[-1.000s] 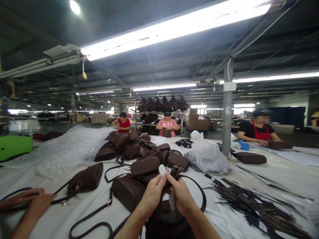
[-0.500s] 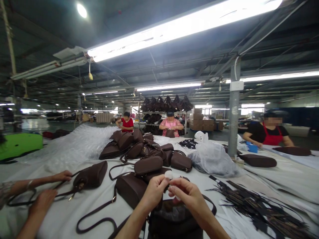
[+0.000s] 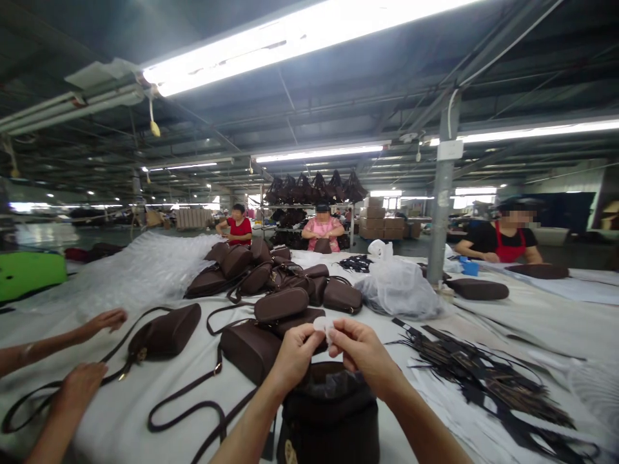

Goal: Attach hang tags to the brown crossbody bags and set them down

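Your left hand [image 3: 296,353] and right hand [image 3: 362,351] each pinch the white rounded tab [image 3: 321,323] in a closed grip, twelve o'clock of the open dark-brown handbag [image 3: 333,422]; it should feel light, flexible (probably easily creased), so hold its edges.

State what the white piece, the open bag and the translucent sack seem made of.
White piece: perhaps paper or plastic, matte and thin-looking; too small to settle. Open bag: possibly leather or imitation leather, by its dark, smooth, low-sheen side. Translucent sack: likely plastic film, faintly shiny and crinkled.
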Demonstrator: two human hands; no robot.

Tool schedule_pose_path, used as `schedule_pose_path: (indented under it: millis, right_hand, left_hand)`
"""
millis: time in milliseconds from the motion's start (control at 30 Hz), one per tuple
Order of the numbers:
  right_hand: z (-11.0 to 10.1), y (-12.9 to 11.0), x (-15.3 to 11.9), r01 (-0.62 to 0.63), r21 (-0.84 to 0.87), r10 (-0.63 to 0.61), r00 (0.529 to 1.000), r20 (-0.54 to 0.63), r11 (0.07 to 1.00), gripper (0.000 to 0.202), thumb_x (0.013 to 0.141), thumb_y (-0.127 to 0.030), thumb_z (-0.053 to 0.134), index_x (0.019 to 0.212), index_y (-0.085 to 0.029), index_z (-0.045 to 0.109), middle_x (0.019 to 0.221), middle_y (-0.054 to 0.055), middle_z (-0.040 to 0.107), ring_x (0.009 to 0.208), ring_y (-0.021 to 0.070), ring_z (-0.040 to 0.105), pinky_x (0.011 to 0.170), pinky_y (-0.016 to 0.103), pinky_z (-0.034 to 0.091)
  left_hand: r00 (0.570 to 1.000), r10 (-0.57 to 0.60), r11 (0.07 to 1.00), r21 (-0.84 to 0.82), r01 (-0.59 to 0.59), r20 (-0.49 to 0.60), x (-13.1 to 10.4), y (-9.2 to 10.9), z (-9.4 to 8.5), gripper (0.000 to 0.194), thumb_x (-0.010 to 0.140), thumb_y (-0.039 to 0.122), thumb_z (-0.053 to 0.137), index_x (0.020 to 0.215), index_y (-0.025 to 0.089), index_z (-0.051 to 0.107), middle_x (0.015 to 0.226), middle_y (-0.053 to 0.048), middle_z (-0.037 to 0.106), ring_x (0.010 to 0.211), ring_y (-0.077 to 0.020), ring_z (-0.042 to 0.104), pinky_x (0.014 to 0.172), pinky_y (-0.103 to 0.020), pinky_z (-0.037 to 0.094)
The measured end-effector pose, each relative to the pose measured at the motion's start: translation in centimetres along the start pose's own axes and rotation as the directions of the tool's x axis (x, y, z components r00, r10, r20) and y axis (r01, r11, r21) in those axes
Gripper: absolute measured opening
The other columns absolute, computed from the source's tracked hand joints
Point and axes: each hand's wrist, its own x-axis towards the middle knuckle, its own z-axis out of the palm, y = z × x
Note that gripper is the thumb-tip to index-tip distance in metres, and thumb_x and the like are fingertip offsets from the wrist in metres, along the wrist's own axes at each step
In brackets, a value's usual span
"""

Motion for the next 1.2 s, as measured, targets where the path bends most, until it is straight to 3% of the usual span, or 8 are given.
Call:
schedule_pose_path:
  millis: [100, 300, 633, 767, 900, 1100, 1200]
  right_hand:
    - [-0.1, -0.2, 0.2, -0.033, 0.031, 0.034, 0.998, -0.047, 0.999, 0.046, 0.065, -0.052, 0.072, 0.091, -0.018, 0.055, 0.059, -0.004, 0.058, 0.051, 0.0126, 0.059, 0.034, 0.015, 0.033]
    - [0.0, 0.1, 0.2, -0.049, 0.022, 0.050, 0.999, -0.021, 0.999, 0.064, 0.064, -0.045, 0.073, 0.117, -0.018, 0.049, 0.061, -0.008, 0.055, 0.052, 0.0142, 0.063, 0.033, 0.015, 0.037]
    - [0.5, 0.4, -0.1, -0.012, 0.001, 0.012, 1.000, -0.008, 1.000, 0.042, 0.070, -0.046, 0.068, 0.099, -0.019, 0.056, 0.050, -0.008, 0.056, 0.039, 0.0084, 0.051, 0.033, 0.015, 0.035]
    - [0.6, 0.3, -0.1, -0.036, 0.076, 0.036, 0.999, -0.010, 0.996, 0.042, 0.066, -0.049, 0.072, 0.091, -0.020, 0.055, 0.053, -0.008, 0.055, 0.042, 0.0083, 0.052, 0.033, 0.014, 0.034]
    - [0.4, 0.8, 0.1, -0.037, 0.096, 0.036, 0.999, 0.018, 0.995, 0.045, 0.066, -0.047, 0.072, 0.097, -0.019, 0.053, 0.051, -0.009, 0.054, 0.038, 0.0069, 0.048, 0.032, 0.013, 0.032]
    - [0.5, 0.7, 0.2, -0.035, 0.095, 0.042, 0.996, -0.072, 0.995, 0.039, 0.066, -0.045, 0.071, 0.089, -0.019, 0.054, 0.048, -0.008, 0.054, 0.035, 0.0054, 0.043, 0.030, 0.012, 0.022]
    - [0.4, 0.5, 0.3, 0.015, 0.088, -0.008, 0.996, -0.085, 0.996, 0.039, 0.065, -0.048, 0.073, 0.083, -0.019, 0.054, 0.050, -0.007, 0.056, 0.038, 0.0070, 0.048, 0.031, 0.013, 0.026]
  left_hand:
    - [1.000, 0.023, 1.000, 0.019, -0.023, 0.007, -0.1, -0.2, 0.1, 0.037, 0.088, 0.042, 0.051, 0.071, 0.012, 0.065, 0.067, -0.001, 0.056, 0.069, -0.0152, 0.046, 0.067, -0.025, 0.037]
    - [0.999, 0.045, 0.999, 0.020, -0.045, -0.017, -0.1, -0.1, 0.3, 0.034, 0.088, 0.037, 0.050, 0.068, 0.013, 0.062, 0.066, -0.001, 0.056, 0.068, -0.0153, 0.048, 0.066, -0.025, 0.038]
    - [0.998, 0.052, 0.998, 0.036, -0.051, -0.019, -0.3, -0.1, 0.5, 0.032, 0.089, 0.035, 0.048, 0.070, 0.013, 0.062, 0.066, 0.000, 0.055, 0.066, -0.0142, 0.047, 0.064, -0.024, 0.037]
    - [0.999, 0.047, 0.998, 0.047, -0.046, -0.003, -0.3, 0.1, 0.5, 0.031, 0.089, 0.035, 0.048, 0.070, 0.014, 0.062, 0.066, 0.000, 0.055, 0.066, -0.0139, 0.046, 0.064, -0.023, 0.036]
    - [0.999, 0.041, 0.998, 0.043, -0.040, -0.002, -0.3, 0.0, 0.5, 0.032, 0.089, 0.035, 0.047, 0.070, 0.014, 0.061, 0.066, 0.000, 0.056, 0.066, -0.0143, 0.047, 0.064, -0.024, 0.036]
    - [0.998, 0.061, 0.986, 0.156, -0.060, 0.001, -0.4, -0.2, 0.7, 0.032, 0.089, 0.033, 0.046, 0.065, 0.016, 0.058, 0.064, 0.000, 0.054, 0.065, -0.0142, 0.046, 0.063, -0.024, 0.035]
    - [0.996, 0.084, 0.973, 0.215, -0.087, 0.022, -0.5, -0.2, 0.7, 0.032, 0.089, 0.033, 0.045, 0.066, 0.017, 0.060, 0.068, -0.002, 0.059, 0.067, -0.0154, 0.049, 0.065, -0.024, 0.036]
